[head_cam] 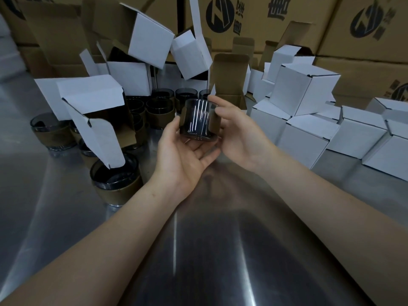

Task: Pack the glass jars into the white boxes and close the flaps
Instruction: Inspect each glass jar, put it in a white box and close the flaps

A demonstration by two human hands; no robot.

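Aloft, jar (197,120) upon left hand (185,155)

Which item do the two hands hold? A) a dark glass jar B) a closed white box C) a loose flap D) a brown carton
A: the left hand cradles the dark glass jar from below while the right hand grips its side.
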